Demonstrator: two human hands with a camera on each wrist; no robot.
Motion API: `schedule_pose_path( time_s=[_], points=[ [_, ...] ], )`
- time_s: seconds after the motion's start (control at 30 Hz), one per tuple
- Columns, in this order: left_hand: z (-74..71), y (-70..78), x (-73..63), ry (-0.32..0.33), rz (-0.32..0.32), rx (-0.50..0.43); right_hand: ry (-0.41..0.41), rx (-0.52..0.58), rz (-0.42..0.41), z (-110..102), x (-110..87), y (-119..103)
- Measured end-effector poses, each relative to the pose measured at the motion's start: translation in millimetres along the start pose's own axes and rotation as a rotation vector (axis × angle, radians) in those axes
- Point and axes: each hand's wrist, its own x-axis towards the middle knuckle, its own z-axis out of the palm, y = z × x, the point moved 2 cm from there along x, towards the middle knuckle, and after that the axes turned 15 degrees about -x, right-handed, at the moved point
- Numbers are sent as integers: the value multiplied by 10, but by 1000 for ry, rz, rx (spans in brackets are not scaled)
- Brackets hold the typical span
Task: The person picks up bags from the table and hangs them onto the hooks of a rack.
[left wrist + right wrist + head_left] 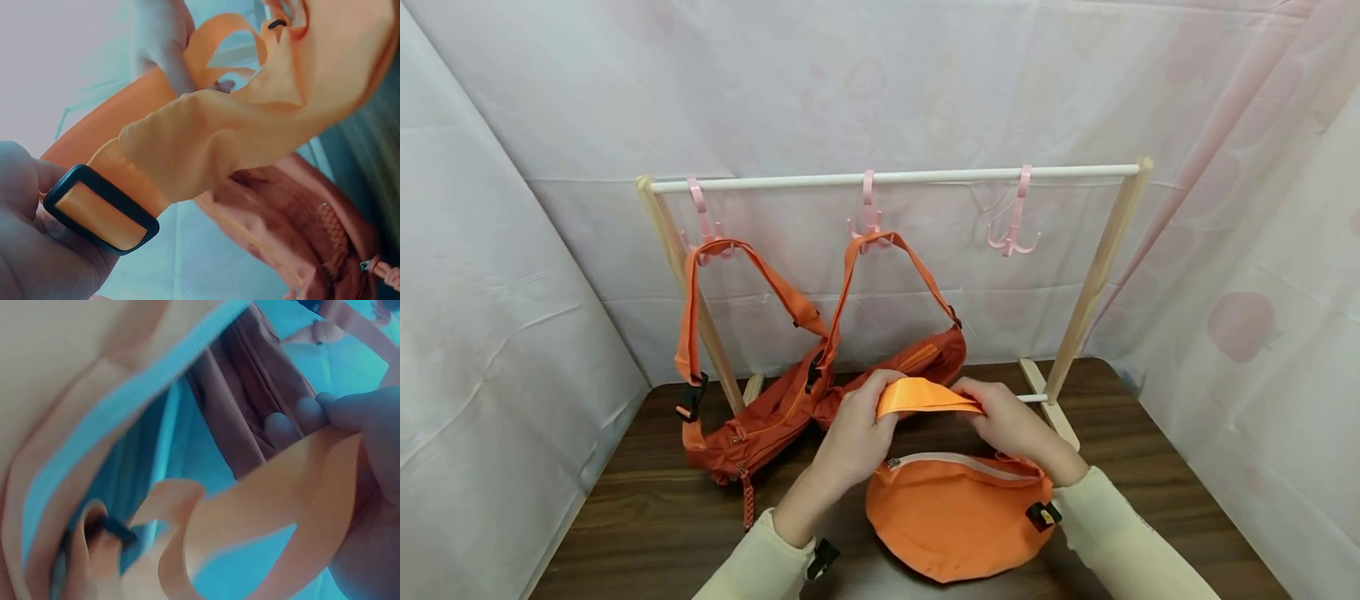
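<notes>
An orange waist bag (958, 521) with a pale zip stands on the table in front of me, its orange strap (925, 395) raised above it. My left hand (853, 437) grips the strap at its left end. A black strap slider (119, 199) lies against that palm in the left wrist view. On the other side my right hand (1011, 423) holds the strap, which forms loops beside the fingers in the right wrist view. A black buckle (1042, 516) is at the bag's right side.
Two darker orange bags, a left one (767, 425) and a middle one (925, 354), hang by straps from pink hooks on a rack's white rail (940, 177). A third pink hook (1015, 221) at right bears nothing. The brown table (640, 500) lies beneath.
</notes>
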Motion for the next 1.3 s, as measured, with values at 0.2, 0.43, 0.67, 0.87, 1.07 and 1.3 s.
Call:
schedule_pose_path(
  time_s=[0.2, 0.43, 0.67, 0.87, 1.07, 1.3],
  points=[
    [-112, 40, -3, 45, -11, -25, 61, -25, 78, -202, -27, 104],
    [-232, 94, -8, 91, -19, -51, 104, -62, 134, -405, -83, 210],
    [-328, 143, 11, 119, 0, -118, 58, 1, 175, -546, -129, 277],
    [-406, 230, 56, 167, 22, -209, 77, 55, 214, -634, -178, 341],
    [-466, 311, 139, 195, 39, -179, 158, 240, 205, -781, -194, 304],
    [-441, 414, 290, 181, 60, -133, 216, 276, 108, -1063, -141, 139]
  ],
)
